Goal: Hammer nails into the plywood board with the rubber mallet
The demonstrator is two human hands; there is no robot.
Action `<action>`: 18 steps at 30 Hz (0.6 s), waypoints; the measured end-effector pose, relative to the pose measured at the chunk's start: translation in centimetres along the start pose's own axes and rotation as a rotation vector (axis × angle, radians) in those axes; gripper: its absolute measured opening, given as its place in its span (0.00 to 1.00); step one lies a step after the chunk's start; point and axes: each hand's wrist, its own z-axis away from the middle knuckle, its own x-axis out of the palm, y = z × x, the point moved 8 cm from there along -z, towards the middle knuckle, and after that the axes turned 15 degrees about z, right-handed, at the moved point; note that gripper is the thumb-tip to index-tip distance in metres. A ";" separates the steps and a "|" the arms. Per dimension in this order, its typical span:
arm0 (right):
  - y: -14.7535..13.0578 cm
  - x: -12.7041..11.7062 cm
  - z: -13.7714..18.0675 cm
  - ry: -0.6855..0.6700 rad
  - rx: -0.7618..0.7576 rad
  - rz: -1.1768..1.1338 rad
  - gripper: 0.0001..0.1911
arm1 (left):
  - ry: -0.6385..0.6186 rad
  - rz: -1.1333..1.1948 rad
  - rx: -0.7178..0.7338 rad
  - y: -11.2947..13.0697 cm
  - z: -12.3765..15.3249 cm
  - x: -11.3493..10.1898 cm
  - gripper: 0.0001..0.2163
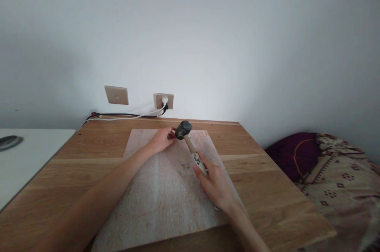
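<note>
A hammer [192, 148] with a dark head and a pale handle is gripped in my right hand [216, 182], its head raised toward the far part of a flat wooden board [166, 200]. Close beside the hammer head, the fingers of my left hand [162, 140] are bent together near the board's far end. A small reddish-brown piece shows at those fingertips, partly covered by the hammer head; its kind is unclear. Several small metal nails or screws [183, 164] lie loose on the board, left of the hammer handle.
The board rests on a wooden table [255, 188] against a white wall. A wall socket [164, 101] holds plugs, with white and black cables [127, 117] running left along the table's back edge. A white surface [32, 157] stands left; patterned bedding [335, 188] lies right.
</note>
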 end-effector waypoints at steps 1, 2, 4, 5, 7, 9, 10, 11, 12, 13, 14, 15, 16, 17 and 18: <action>0.0 0.2 0.0 -0.015 -0.008 0.003 0.24 | 0.005 -0.023 0.001 -0.1 0.0 0.0 0.13; 0.0 0.4 -0.1 -0.029 -0.023 0.006 0.25 | 0.010 -0.047 0.001 -0.1 0.0 -0.1 0.13; -0.2 0.6 -0.2 -0.034 -0.064 0.017 0.25 | 0.018 -0.073 -0.006 -0.3 -0.1 -0.1 0.14; -0.2 0.7 -0.3 -0.024 -0.084 0.030 0.25 | 0.018 -0.069 -0.009 -0.4 -0.1 -0.1 0.14; -0.1 0.8 -0.4 -0.004 -0.106 0.076 0.26 | 0.011 -0.048 -0.008 -0.5 -0.1 0.0 0.14; 0.1 0.9 -0.4 -0.002 -0.099 0.126 0.26 | -0.001 -0.044 0.002 -0.4 -0.1 0.1 0.13; 0.2 1.1 -0.4 -0.008 -0.095 0.148 0.27 | -0.004 -0.049 0.007 -0.4 -0.1 0.1 0.13; 0.2 1.2 -0.3 -0.014 -0.093 0.169 0.27 | -0.008 -0.055 0.010 -0.3 -0.1 0.1 0.13; 0.2 1.3 -0.3 -0.017 -0.094 0.191 0.28 | -0.011 -0.058 0.014 -0.3 -0.1 0.1 0.13; 0.2 1.3 -0.2 -0.018 -0.098 0.210 0.28 | -0.014 -0.055 0.017 -0.2 0.0 0.1 0.14; 0.2 1.4 -0.1 -0.019 -0.106 0.227 0.28 | -0.016 -0.049 0.021 -0.2 0.0 0.1 0.15; 0.2 1.5 0.0 -0.018 -0.113 0.240 0.28 | -0.019 -0.043 0.025 -0.2 0.0 0.2 0.17; 0.2 1.5 0.0 -0.017 -0.117 0.248 0.28 | -0.021 -0.040 0.028 -0.2 0.0 0.2 0.18; 0.2 1.6 0.1 -0.014 -0.121 0.251 0.28 | -0.021 -0.042 0.028 -0.2 0.0 0.2 0.19; 0.2 1.6 0.1 -0.012 -0.123 0.250 0.28 | -0.020 -0.051 0.024 -0.2 0.0 0.2 0.20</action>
